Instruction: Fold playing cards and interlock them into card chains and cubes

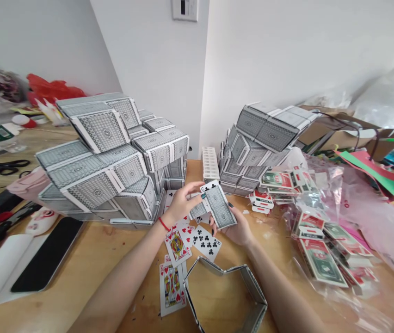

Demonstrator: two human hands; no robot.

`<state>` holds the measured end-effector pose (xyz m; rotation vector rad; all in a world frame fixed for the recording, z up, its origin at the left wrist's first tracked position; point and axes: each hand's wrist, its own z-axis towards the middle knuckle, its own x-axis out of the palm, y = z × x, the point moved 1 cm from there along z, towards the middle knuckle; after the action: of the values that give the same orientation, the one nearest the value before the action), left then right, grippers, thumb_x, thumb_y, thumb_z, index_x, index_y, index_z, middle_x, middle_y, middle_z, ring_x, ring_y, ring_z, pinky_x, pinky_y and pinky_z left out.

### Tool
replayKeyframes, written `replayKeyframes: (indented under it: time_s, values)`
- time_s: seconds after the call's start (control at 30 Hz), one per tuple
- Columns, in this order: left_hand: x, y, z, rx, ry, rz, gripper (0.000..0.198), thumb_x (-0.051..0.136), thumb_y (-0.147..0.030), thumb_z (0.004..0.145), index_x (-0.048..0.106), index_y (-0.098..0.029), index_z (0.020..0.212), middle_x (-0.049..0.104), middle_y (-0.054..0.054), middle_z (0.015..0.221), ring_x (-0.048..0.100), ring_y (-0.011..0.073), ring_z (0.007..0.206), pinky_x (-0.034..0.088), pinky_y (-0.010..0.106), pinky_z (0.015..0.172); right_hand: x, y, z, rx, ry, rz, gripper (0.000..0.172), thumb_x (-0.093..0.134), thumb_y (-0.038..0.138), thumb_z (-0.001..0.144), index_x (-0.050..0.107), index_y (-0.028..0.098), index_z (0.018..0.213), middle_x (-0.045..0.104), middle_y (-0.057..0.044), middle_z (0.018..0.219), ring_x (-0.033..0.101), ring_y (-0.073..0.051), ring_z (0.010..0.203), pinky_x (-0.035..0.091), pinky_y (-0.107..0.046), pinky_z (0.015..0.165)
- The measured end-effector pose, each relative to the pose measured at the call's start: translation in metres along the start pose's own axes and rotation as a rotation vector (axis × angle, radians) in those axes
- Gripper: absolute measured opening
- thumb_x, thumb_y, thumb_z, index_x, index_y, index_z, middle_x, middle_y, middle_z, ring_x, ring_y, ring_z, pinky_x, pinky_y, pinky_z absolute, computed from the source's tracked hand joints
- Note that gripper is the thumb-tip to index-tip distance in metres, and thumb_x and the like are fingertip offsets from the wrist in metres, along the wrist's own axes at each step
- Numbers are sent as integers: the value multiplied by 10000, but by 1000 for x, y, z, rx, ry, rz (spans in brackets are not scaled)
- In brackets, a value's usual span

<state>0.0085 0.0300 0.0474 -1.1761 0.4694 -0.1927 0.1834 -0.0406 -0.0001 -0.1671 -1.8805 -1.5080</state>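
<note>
My right hand grips grey-backed playing cards, thumb on one edge and fingers on the other. A six of clubs face shows at the top of them. My left hand, with a red cord at the wrist, pinches the upper left corner of these cards. Behind the fingers, another patterned card is partly hidden. Below my hands lie loose face-up cards, among them an eight of clubs and a king of hearts. Nearest me stands an open, angular ring of folded cards.
Stacked card-covered block structures rise at left and right. A narrow white stack stands between them. Card boxes and plastic wrap cover the right side. A black phone and scissors lie at left.
</note>
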Motion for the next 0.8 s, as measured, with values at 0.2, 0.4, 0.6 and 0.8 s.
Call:
replayKeyframes:
  time_s: [0.2, 0.4, 0.6, 0.8]
  values:
    - [2, 4, 3, -98, 103, 41, 396, 515, -182, 778, 541, -125, 1169, 649, 98, 1081, 618, 185, 938, 488, 300, 813, -3, -1, 0, 50, -97, 16, 388, 372, 426, 850, 560, 115, 986, 669, -140, 865, 654, -252, 756, 513, -422, 678]
    - [7, 8, 2, -62, 175, 102, 400, 489, -131, 770, 569, -155, 1162, 622, 81, 1148, 606, 187, 988, 482, 301, 848, -1, -4, 1, 36, -170, 5, 355, 554, 296, 792, 436, 219, 1118, 672, -66, 887, 668, -205, 715, 533, -365, 618]
    - [14, 8, 0, -35, 155, 183, 383, 491, -167, 789, 572, -173, 1163, 593, 64, 1196, 552, 185, 1094, 427, 314, 953, 0, -11, 5, 28, -249, -100, 385, 548, 423, 794, 413, 218, 1090, 670, -27, 739, 647, -176, 554, 508, -294, 480]
    - [16, 7, -2, -56, 180, 134, 392, 488, -152, 785, 567, -166, 1169, 597, 66, 1190, 564, 190, 1076, 438, 335, 947, 0, -10, 4, 34, -229, -157, 413, 553, 476, 774, 409, 217, 1061, 663, -8, 686, 631, -168, 526, 479, -266, 449]
